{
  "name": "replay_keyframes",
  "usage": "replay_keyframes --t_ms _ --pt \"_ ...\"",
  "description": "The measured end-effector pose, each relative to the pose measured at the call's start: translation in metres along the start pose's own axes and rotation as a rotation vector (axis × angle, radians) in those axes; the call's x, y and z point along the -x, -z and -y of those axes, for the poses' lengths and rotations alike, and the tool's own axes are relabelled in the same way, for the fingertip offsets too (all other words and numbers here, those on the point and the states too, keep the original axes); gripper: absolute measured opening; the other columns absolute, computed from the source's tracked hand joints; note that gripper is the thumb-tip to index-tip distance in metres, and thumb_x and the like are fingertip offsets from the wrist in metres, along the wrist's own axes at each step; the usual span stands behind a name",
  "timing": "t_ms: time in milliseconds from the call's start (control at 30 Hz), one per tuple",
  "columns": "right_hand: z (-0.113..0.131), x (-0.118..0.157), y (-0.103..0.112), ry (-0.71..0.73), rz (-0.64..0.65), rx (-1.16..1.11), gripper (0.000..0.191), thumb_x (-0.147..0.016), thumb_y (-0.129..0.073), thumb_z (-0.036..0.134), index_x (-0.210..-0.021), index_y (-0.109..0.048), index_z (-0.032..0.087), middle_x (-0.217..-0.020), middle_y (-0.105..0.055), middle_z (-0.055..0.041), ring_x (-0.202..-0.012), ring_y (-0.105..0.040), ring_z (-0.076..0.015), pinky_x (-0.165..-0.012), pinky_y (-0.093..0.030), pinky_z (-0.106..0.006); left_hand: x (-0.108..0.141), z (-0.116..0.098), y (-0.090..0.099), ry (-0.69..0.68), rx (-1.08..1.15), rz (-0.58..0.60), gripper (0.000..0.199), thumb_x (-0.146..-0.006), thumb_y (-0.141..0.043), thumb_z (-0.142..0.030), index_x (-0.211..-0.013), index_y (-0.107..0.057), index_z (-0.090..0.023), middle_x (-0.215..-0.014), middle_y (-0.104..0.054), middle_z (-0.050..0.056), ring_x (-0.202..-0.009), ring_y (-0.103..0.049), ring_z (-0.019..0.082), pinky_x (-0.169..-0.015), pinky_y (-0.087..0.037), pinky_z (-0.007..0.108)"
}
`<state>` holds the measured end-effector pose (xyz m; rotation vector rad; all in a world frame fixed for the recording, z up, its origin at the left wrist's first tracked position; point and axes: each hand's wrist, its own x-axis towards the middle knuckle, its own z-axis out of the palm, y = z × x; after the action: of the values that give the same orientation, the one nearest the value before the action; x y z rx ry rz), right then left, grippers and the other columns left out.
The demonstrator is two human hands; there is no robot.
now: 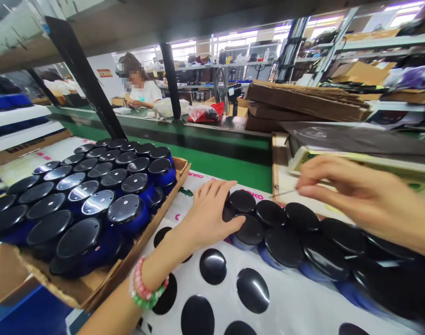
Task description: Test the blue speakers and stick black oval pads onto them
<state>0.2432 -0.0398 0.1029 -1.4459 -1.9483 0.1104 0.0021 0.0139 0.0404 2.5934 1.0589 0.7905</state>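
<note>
Two rows of round blue containers with glossy black tops run along the right side of the white sheet. My left hand is at their left end, its thumb and fingers apart. The thumb overlaps the nearest top, and the fingers reach over the back one; whether they press on them I cannot tell. Above the rows, my right hand pinches a thin metallic pointed tool, its tip toward the left; the rest of it is hidden. Loose black discs lie on the sheet in front.
At left, a cardboard tray holds many more blue containers with black tops. Behind are a green conveyor surface, a dark post and stacked cardboard. A shelf hangs overhead. Across the line sits a person.
</note>
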Motion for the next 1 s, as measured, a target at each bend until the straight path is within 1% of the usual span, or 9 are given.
replay_keyframes --t_ms 100,200,300,367,400,467,533,667,1000 --pt "0.000 -0.030 -0.028 -0.104 0.127 -0.265 0.023 -0.084 -0.055 0.043 -0.078 -0.062 0.022 -0.076 -0.061 -0.0016 -0.070 -0.055 -0.0144 -0.062 -0.043 -0.028 -0.010 0.010 -0.012 0.012 0.047 0.005 0.066 -0.074 -0.062 -0.036 -0.131 -0.032 -0.021 -0.130 -0.043 0.009 -0.123 -0.035 0.027 -0.101 -0.030 0.049" --pt "-0.011 -0.037 -0.056 -0.236 0.071 -0.436 0.025 -0.077 -0.064 0.046 -0.077 -0.062 0.020 -0.072 -0.061 0.0000 -0.061 -0.053 -0.0131 -0.052 -0.040 -0.025 -0.006 0.016 -0.023 0.015 0.056 -0.037 0.068 -0.075 -0.061 -0.036 -0.133 -0.028 -0.021 -0.133 -0.040 0.010 -0.125 -0.032 0.027 -0.104 -0.027 0.049" --pt "-0.019 -0.034 -0.071 -0.355 0.064 -0.538 0.029 -0.073 -0.067 0.047 -0.078 -0.061 0.019 -0.072 -0.060 -0.0005 -0.058 -0.052 -0.0123 -0.048 -0.037 -0.024 0.001 0.018 -0.026 0.025 0.057 -0.063 0.073 -0.076 -0.061 -0.035 -0.135 -0.022 -0.021 -0.133 -0.039 0.011 -0.126 -0.032 0.027 -0.104 -0.028 0.048" --pt "-0.021 -0.031 -0.075 -0.425 0.077 -0.601 0.033 -0.071 -0.069 0.047 -0.085 -0.060 0.018 -0.070 -0.060 0.0000 -0.058 -0.052 -0.0118 -0.048 -0.037 -0.023 0.003 0.017 -0.025 0.040 0.055 -0.069 0.077 -0.074 -0.063 -0.035 -0.136 -0.019 -0.021 -0.134 -0.038 0.012 -0.126 -0.032 0.027 -0.104 -0.029 0.048" --pt "-0.021 -0.030 -0.076 -0.454 0.085 -0.634 0.038 -0.070 -0.070 0.046 -0.095 -0.059 0.019 -0.068 -0.060 0.0011 -0.057 -0.051 -0.0117 -0.049 -0.037 -0.022 0.004 0.016 -0.025 0.053 0.053 -0.066 0.080 -0.072 -0.065 -0.036 -0.136 -0.019 -0.021 -0.134 -0.037 0.012 -0.126 -0.031 0.028 -0.103 -0.030 0.049" --pt "-0.022 -0.028 -0.077 -0.499 0.108 -0.688 0.061 -0.070 -0.072 0.043 -0.121 -0.046 0.023 -0.066 -0.060 0.0036 -0.057 -0.051 -0.0117 -0.050 -0.038 -0.022 0.004 0.015 -0.025 0.095 0.051 -0.051 0.087 -0.069 -0.068 -0.040 -0.136 -0.017 -0.020 -0.136 -0.034 0.013 -0.127 -0.029 0.031 -0.102 -0.031 0.051" --pt "-0.024 -0.026 -0.078 -0.531 0.147 -0.704 0.073 -0.071 -0.071 0.042 -0.131 -0.034 0.026 -0.064 -0.059 0.0052 -0.056 -0.050 -0.0119 -0.051 -0.038 -0.022 0.004 0.014 -0.025 0.136 0.061 -0.025 0.094 -0.066 -0.071 -0.043 -0.138 -0.015 -0.021 -0.137 -0.032 0.014 -0.128 -0.028 0.033 -0.100 -0.034 0.052" --pt "-0.027 -0.025 -0.082 -0.558 0.204 -0.668 0.058 -0.073 -0.069 0.044 -0.122 -0.043 0.025 -0.065 -0.057 0.0045 -0.058 -0.049 -0.0123 -0.052 -0.038 -0.023 0.004 0.014 -0.026 0.170 0.099 -0.007 0.093 -0.065 -0.071 -0.043 -0.137 -0.015 -0.025 -0.136 -0.033 0.012 -0.127 -0.029 0.033 -0.099 -0.036 0.052" --pt "-0.027 -0.024 -0.080 -0.611 0.219 -0.712 0.051 -0.073 -0.070 0.040 -0.118 -0.050 0.027 -0.070 -0.059 0.0031 -0.062 -0.050 -0.0125 -0.054 -0.036 -0.023 0.002 0.011 -0.022 0.215 0.116 0.045 0.088 -0.066 -0.070 -0.043 -0.134 -0.016 -0.027 -0.137 -0.032 0.007 -0.127 -0.027 0.028 -0.102 -0.033 0.048"
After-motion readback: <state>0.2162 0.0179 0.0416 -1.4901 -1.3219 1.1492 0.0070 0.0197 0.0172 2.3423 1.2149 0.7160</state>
